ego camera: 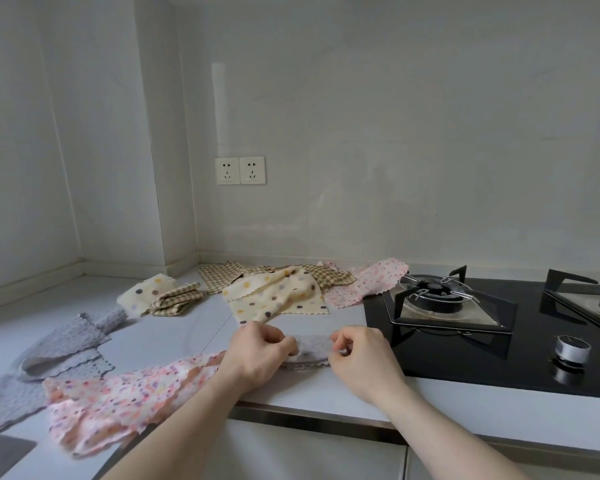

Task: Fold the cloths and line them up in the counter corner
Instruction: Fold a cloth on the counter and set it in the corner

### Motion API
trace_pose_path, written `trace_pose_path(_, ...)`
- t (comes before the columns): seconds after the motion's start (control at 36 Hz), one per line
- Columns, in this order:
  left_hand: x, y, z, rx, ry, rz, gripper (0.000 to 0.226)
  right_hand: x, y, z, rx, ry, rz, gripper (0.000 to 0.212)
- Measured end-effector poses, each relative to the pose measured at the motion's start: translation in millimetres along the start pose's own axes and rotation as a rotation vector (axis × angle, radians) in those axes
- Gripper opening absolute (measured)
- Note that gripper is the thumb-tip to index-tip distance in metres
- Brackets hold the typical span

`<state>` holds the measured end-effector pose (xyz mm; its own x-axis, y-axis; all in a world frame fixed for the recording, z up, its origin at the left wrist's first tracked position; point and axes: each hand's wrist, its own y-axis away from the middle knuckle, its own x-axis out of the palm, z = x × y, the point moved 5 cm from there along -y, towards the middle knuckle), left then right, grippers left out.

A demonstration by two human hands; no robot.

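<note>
We look down on a pale counter (174,327) that runs into a wall corner at the left. Both our hands work at the front edge, just left of a black gas hob (499,344). The left hand (257,353) and the right hand (359,358) each have their fingers curled, pinching opposite ends of a small grey cloth (312,348) that lies folded into a narrow band on the counter between them.

Under our left forearm, a pink dotted cloth (118,400) lies crumpled and spreads away to the left. Beyond it, further left, a second grey cloth (63,344) lies loose and rumpled, reaching toward the counter's left edge.

Toward the back wall, more cloths lie unfolded. A cream dotted cloth (274,296) sits in the middle, overlapping a brown checked cloth (222,275) behind it. Just to its right, another pink cloth (368,282) touches the hob's near burner (437,292). To the left, a smaller cream cloth (146,289) and a checked cloth (177,299) lie bunched together.

A round knob (573,348) stands on the hob. A double socket (240,170) is set in the wall above.
</note>
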<state>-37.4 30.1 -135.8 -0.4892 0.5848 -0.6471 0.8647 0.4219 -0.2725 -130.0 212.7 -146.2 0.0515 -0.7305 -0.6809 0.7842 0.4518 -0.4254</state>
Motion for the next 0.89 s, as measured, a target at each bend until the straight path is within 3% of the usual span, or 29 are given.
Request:
trace_pose_path(0.19,-2,-1,-1,0.070,-0.107,-0.086,0.024,-3,-3,0,-0.023,0.031,-0.042,0.030)
trace_pose_path(0.56,0,1,-9,0.278,-0.257,-0.080,0.015,-1,-2,3,-0.110,0.136,-0.018,0.029)
trace_pose_path(0.89,4,0,-6,0.260,-0.284,-0.090,0.005,-2,-2,3,-0.100,0.157,-0.034,0.030)
